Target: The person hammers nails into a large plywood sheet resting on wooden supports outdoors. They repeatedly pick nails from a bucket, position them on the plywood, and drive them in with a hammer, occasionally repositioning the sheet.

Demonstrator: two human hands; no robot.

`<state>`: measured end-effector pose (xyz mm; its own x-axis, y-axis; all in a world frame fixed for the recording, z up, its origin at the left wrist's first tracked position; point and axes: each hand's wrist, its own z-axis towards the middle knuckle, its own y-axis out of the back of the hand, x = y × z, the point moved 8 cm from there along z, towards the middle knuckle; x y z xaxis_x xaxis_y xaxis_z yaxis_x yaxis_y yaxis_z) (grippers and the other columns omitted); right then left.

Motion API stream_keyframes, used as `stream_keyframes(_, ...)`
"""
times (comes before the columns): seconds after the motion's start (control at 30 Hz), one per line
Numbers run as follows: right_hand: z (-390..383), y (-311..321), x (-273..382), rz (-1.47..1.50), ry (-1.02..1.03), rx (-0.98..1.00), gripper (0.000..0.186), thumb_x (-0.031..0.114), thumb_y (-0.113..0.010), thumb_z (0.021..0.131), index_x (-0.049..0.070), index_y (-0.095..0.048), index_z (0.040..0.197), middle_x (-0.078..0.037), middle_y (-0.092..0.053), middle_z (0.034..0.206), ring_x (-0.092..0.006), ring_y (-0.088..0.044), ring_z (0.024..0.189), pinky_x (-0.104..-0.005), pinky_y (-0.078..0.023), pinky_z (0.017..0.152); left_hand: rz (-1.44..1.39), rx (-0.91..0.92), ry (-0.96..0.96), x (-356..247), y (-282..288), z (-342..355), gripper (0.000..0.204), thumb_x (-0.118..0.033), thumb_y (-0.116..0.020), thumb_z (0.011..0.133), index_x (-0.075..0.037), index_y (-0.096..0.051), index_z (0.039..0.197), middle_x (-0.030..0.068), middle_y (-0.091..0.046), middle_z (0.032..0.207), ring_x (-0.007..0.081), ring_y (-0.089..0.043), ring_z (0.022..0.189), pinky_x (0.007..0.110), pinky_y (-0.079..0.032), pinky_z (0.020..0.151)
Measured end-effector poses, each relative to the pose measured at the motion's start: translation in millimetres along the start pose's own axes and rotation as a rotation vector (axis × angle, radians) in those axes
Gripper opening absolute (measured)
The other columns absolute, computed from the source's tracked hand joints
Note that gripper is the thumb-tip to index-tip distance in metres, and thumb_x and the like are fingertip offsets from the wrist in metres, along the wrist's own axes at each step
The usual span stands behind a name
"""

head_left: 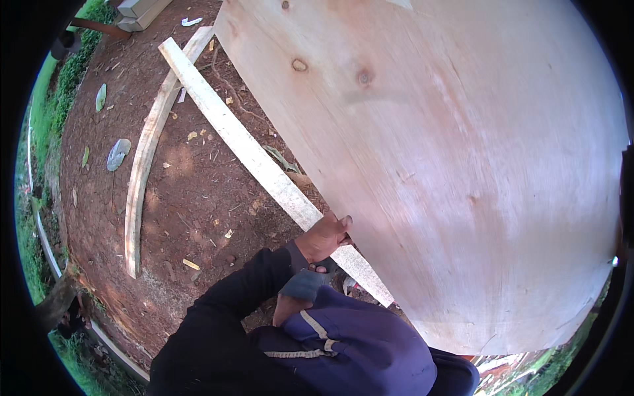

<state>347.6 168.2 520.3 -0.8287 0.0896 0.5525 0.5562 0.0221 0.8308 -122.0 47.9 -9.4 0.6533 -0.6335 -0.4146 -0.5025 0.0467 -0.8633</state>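
My left hand [325,234], below the centre of the view and coming from a dark sleeve, is closed on the left edge of a large pale plywood sheet [449,171], its thumb on the face. The sheet fills the right half of the view and has a few knots. Just behind my left hand a long pale board [244,152] runs diagonally along the sheet's edge. My right hand is not visible. Below, purple clothing with pale cords [370,343] and part of my bare leg [290,307] show.
A second board [145,165] lies on the reddish dirt at the left, partly under the first at its top end. Leaves [117,155] and wood scraps are scattered around. Stacked beige pieces [142,13] are at the top left. Grass [66,86] and a narrow pale edging border the left.
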Motion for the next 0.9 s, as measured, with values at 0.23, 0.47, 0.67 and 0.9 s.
stream_keyframes(0.23, 88.6, -211.2, -42.0, -0.067, -0.267, 0.032, 0.061, 0.054, -0.059, 0.099, 0.0, -0.062, 0.127, -0.007, -0.06, 0.117, -0.0175, -0.054, 0.111, -0.0318, -0.042, 0.098, -0.153, -0.286, -0.139, 14.3, -6.2, -81.2, 0.042, -0.019, -0.068, 0.099, 0.001, -0.059, 0.134, 0.0142, -0.067, 0.126, 0.026, -0.062, 0.121, 0.042, -0.049, 0.104)
stream_keyframes(0.47, 161.5, -366.4, -57.3, -0.25, -0.181, 0.088, 0.078, 0.071, -0.062, 0.088, -0.007, -0.077, 0.09, -0.018, -0.07, 0.075, -0.0301, -0.068, 0.08, -0.0436, -0.051, 0.082, -0.049, -0.536, 0.036, 7.4, 16.6, -117.0, 0.044, -0.025, -0.065, 0.102, 0.003, -0.057, 0.135, 0.0171, -0.065, 0.129, 0.0286, -0.063, 0.117, 0.044, -0.051, 0.102)
stream_keyframes(0.67, 185.0, -405.2, -20.0, -0.401, -0.079, 0.022, 0.085, 0.075, -0.056, 0.088, -0.006, -0.076, 0.094, -0.029, -0.073, 0.098, -0.04, -0.073, 0.098, -0.0481, -0.053, 0.092, -0.045, -0.613, 0.003, 16.7, 18.1, -130.9, 0.052, -0.024, -0.062, 0.104, 0.002, -0.042, 0.144, 0.0202, -0.059, 0.131, 0.0355, -0.061, 0.12, 0.052, -0.051, 0.104)
stream_keyframes(0.9, 189.4, -394.8, 92.8, -0.17, 0.426, -0.31, 0.069, 0.064, -0.052, 0.094, -0.001, -0.072, 0.108, -0.022, -0.072, 0.113, -0.0383, -0.07, 0.103, -0.0491, -0.055, 0.091, -0.263, -0.558, -0.115, 5.8, -21.9, -98.4, 0.059, -0.032, -0.061, 0.103, -0.004, -0.04, 0.15, 0.0156, -0.055, 0.137, 0.0338, -0.053, 0.131, 0.052, -0.041, 0.113)
